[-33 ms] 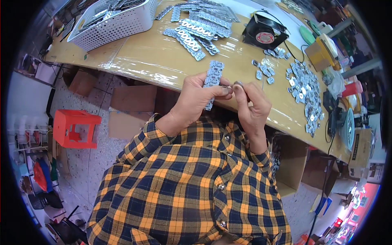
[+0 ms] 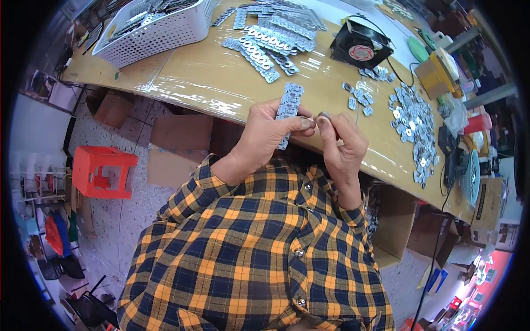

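I take the black fan [image 2: 360, 47] as my landmark on the desk [image 2: 193, 71]. The grey strip [image 2: 290, 102] is to the left of the fan and nearer the wearer's body, held up around the desk's front edge and standing nearly upright in my view. My left hand [image 2: 264, 129] grasps it: the thumb lies across its face and the other fingers go behind, with part of the strip showing above the grip and a short end below. My right hand [image 2: 346, 144] is just beside it, nearer the body than the fan. Its thumb and forefinger are drawn together at the tips, and I cannot tell for sure whether a small piece is pinched there.

I judge the strip light and fairly stiff, as it looks thin and straight. Its face seems bumpy, so I would expect little slipping, though a hard squeeze might upset small parts on it. I would hold it by the long edges near the middle, keeping fingertips off the face.

Left of the fan lies a pile of strips [image 2: 279, 34], with the white basket [image 2: 157, 41] farther left. A few small pieces [image 2: 361, 96] lie in front of the fan; a larger scatter of loose pieces [image 2: 411, 124] spreads to its right and nearer the body.
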### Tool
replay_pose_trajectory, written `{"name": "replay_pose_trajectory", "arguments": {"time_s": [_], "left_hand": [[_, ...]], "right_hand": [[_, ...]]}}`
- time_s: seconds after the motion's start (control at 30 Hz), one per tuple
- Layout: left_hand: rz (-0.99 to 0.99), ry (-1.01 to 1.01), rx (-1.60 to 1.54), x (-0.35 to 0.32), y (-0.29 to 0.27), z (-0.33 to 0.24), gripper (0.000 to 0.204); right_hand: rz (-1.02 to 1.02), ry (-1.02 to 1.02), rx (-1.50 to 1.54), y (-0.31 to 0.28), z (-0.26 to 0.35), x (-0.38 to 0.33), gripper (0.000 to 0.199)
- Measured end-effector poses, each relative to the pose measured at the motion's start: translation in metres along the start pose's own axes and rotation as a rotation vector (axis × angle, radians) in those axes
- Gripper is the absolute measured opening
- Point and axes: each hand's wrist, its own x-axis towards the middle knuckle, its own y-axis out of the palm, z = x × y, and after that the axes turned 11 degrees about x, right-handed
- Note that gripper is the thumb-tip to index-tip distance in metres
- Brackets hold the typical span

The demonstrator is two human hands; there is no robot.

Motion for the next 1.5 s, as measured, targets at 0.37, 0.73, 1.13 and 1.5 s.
{"name": "replay_pose_trajectory", "arguments": {"time_s": [0.37,0.73,1.13,1.5], "left_hand": [[0.033,-0.102,0.286,0.05,0.007,-0.011,0.015],[0.095,-0.156,0.27,0.068,0.007,-0.013,0.015],[0.043,-0.09,0.198,0.059,-0.007,-0.007,0.02],[0.123,-0.073,0.214,0.066,-0.007,-0.014,0.017]], "right_hand": [[0.061,0.211,-0.067,-0.009,-0.019,0.033,0.008],[-0.043,0.391,0.101,-0.021,-0.043,0.025,0.016],[0.131,0.545,0.134,-0.015,-0.019,0.04,0.023],[0.146,0.663,0.312,-0.03,-0.017,0.035,0.022]]}}
